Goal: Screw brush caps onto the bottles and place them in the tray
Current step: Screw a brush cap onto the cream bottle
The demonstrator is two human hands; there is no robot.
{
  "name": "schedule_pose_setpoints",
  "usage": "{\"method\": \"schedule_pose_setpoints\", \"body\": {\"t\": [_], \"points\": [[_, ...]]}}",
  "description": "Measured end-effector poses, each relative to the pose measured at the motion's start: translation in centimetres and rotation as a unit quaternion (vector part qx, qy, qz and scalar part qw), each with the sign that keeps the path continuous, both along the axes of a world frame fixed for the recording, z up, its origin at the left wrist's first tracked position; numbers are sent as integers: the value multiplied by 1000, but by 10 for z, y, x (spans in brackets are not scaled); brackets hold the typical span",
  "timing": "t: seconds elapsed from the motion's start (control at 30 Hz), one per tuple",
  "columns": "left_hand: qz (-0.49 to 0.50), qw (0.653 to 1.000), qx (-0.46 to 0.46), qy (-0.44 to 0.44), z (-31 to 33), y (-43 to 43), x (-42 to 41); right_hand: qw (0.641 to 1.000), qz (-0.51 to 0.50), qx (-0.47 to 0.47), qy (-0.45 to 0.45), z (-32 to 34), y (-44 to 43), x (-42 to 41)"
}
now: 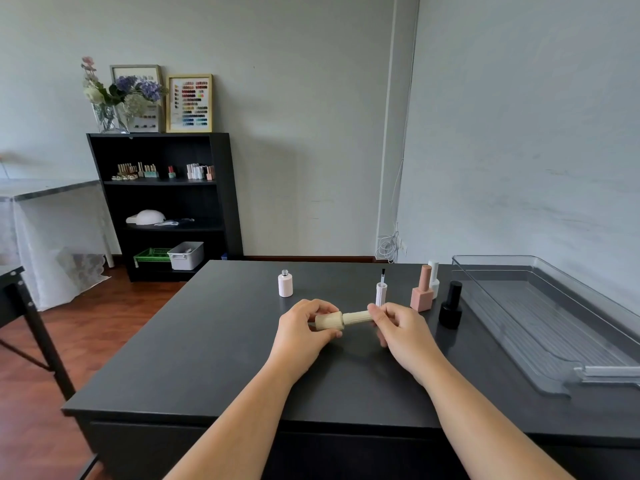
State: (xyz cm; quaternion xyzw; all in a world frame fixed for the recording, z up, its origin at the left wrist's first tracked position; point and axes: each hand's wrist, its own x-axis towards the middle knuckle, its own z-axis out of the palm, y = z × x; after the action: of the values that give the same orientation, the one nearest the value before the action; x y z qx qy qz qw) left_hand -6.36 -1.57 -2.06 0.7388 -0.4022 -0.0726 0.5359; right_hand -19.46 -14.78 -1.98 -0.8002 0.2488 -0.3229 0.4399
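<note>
A cream bottle (329, 321) lies sideways above the dark table (207, 358), gripped by my left hand (302, 332). Its cream ribbed brush cap (356, 317) sits on the bottle's neck, pinched by the fingers of my right hand (398, 329). Behind them an open white bottle (285, 284) stands uncapped. A white brush cap (381, 292) stands upside down with its brush pointing up. To the right stand a capped pink bottle (422, 292), a capped white bottle (433, 277) and a capped black bottle (451, 306). The clear plastic tray (540, 268) lies at the right with nothing in it.
A black shelf unit (221, 188) with small bottles and bins stands against the far wall. A white cloth-covered table (45, 209) is at the left, and a black frame (31, 327) stands by the table's left side. A coiled white cable (389, 247) hangs behind the table.
</note>
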Motion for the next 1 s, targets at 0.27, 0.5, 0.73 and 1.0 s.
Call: {"method": "schedule_pose_setpoints", "body": {"t": [0.27, 0.5, 0.73, 1.0], "points": [[2, 1000, -4, 5, 1, 0, -1, 1000, 22, -11, -5, 0, -1, 0], [5, 1000, -8, 2, 2, 1, -1, 999, 31, 12, -11, 0, 0, 1], [2, 1000, -3, -3, 3, 1, -2, 1000, 7, -13, 11, 2, 1, 1], [-4, 1000, 10, -6, 2, 1, -1, 997, 26, -66, 14, 0, 1, -1]]}}
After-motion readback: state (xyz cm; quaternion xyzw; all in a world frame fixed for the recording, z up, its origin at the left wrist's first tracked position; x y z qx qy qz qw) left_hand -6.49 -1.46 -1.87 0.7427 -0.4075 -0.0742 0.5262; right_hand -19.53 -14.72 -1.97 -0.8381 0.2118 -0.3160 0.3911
